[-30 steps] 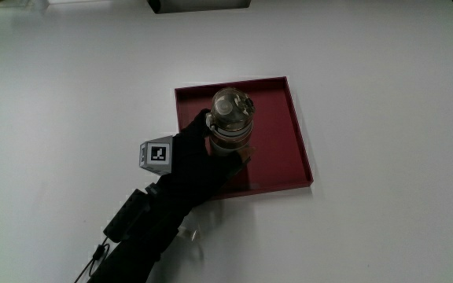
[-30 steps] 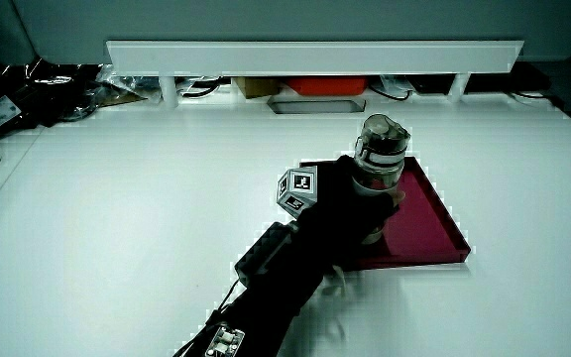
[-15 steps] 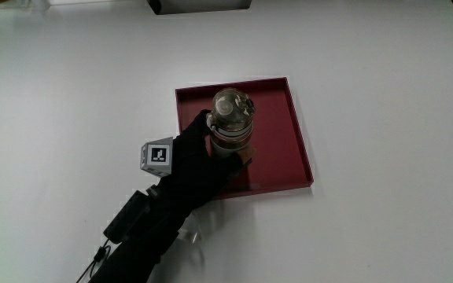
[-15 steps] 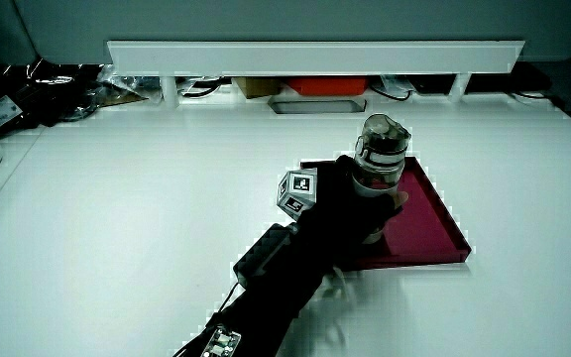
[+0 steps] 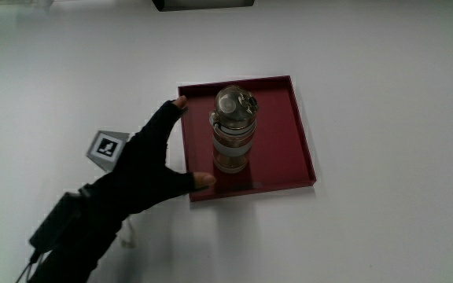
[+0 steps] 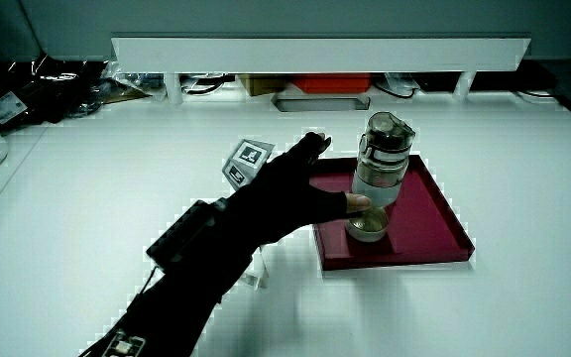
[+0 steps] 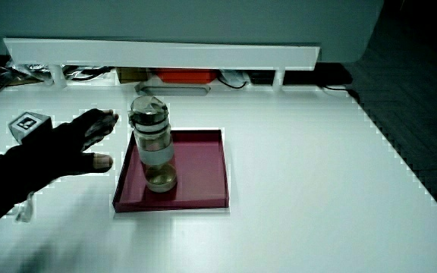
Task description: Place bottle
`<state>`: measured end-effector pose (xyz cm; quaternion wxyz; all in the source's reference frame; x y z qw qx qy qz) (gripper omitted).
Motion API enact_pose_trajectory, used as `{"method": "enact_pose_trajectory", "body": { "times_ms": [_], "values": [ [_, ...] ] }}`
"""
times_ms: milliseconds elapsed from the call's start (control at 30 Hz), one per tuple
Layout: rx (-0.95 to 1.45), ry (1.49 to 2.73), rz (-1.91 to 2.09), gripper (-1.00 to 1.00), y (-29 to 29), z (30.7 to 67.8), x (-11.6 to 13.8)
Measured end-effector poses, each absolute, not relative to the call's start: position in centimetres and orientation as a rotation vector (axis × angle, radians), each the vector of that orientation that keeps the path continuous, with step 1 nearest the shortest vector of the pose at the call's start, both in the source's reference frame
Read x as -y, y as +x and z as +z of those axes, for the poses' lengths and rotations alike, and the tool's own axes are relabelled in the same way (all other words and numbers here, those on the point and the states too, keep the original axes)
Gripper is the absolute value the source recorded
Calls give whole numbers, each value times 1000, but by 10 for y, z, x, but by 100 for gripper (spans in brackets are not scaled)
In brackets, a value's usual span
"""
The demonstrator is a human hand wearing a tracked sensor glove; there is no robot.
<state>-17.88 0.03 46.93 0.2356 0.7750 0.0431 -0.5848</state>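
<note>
**Bottle released, standing in tray**

Since the earlier frames the hand (image 5: 144, 169) has let go of the bottle (image 5: 232, 134) and drawn back off it toward the tray's edge; a second ago its fingers were wrapped round the bottle's body.

Bottle: upright on the floor of the red tray (image 5: 301, 149), roughly central, unsupported. It shows level and untilted in both side views (image 6: 377, 178) (image 7: 155, 148). A flat base on a flat tray floor accounts for it standing alone.

Tray: flat on the white bench (image 5: 384, 110), low rim all round. The rim would check a slide but not a topple, the bottle being tall against it.

Grip: fingers spread and relaxed, holding nothing. The hand lies beside the tray, fingertips (image 5: 181, 102) at the tray's edge, thumb over the tray's corner nearest the person, clear of the bottle. The patterned cube (image 5: 105, 147) rides on the back of the hand.

Judgement: placement looks complete; the hand only needs to clear without brushing the bottle.
</note>
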Motion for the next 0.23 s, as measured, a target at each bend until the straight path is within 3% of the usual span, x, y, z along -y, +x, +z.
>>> {"method": "enact_pose_trajectory", "body": {
  "times_ms": [233],
  "values": [
    [-182,2094,-1528,-100,-210,441,1]
  ]
}}
